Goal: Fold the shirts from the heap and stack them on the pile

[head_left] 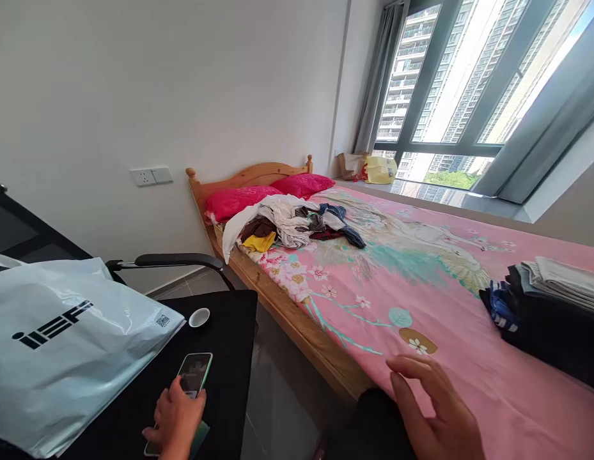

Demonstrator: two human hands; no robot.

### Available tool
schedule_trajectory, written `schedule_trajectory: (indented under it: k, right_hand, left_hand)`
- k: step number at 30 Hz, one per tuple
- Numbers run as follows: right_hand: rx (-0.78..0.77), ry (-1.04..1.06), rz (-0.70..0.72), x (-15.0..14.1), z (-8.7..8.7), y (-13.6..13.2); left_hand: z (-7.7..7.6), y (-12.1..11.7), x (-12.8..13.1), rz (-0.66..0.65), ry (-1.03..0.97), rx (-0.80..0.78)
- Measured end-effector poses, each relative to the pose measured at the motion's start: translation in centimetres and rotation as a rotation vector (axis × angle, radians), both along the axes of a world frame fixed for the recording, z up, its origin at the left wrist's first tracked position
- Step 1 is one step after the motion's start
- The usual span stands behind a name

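On the black chair seat [229,345], L hand [178,412] drapes over the smartphone [195,369], set flat prob for stability, grip part-curled (can't tell if clamped), while R hand [438,409] hangs half-open & empty near the pink floral bedsheet [469,345], prob for balance.

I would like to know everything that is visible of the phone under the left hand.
The phone is slim, with rounded corners, a dark, glossy, glass-like screen facing up and a thin, pale green rim. It lies slanted over the black chair seat, to the right of the white bag in the picture. The left hand covers its middle, fingers touching it. I cannot tell whether it rests flat or is slightly lifted.
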State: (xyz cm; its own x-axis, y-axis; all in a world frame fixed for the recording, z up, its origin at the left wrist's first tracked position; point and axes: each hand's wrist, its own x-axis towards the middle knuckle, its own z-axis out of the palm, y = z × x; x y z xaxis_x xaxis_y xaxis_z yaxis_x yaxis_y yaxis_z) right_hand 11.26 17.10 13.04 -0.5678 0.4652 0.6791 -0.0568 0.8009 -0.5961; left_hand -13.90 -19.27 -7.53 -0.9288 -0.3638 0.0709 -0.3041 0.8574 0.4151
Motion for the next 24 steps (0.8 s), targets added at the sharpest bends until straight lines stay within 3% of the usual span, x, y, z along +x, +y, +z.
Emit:
schedule_trajectory:
  k: [3, 6, 10, 13, 17, 20, 24]
  right_hand:
    - [0.038, -0.228, 0.055, -5.2, -2.7, 2.0]
    - [0.114, -0.491, 0.105, -10.6, -7.0, 4.5]
    - [0.244, -0.806, 0.055, -15.6, -13.6, 6.0]
    - [0.367, -0.832, -0.036, -16.5, -17.1, 5.6]
    - [0.440, -0.747, -0.087, -16.2, -18.4, 5.2]
    - [0.453, -0.688, -0.115, -16.4, -18.4, 5.3]
    - [0.458, -0.631, -0.111, -17.0, -19.4, 5.8]
  left_hand:
    - [0.4, 0.4, -1.1, 0.039, 0.016, -0.062]
    - [2.1, 2.3, -3.6, -0.112, 0.189, -0.042]
    - [5.8, 7.9, -9.2, -0.425, 0.466, 0.079]
    - [8.7, 13.8, -14.7, -0.625, 0.502, 0.112]
    - [11.8, 21.9, -22.8, -0.786, 0.405, 0.176]
    - [13.7, 26.7, -28.4, -0.745, 0.305, 0.241]
    - [15.4, 30.8, -33.5, -0.655, 0.243, 0.300]
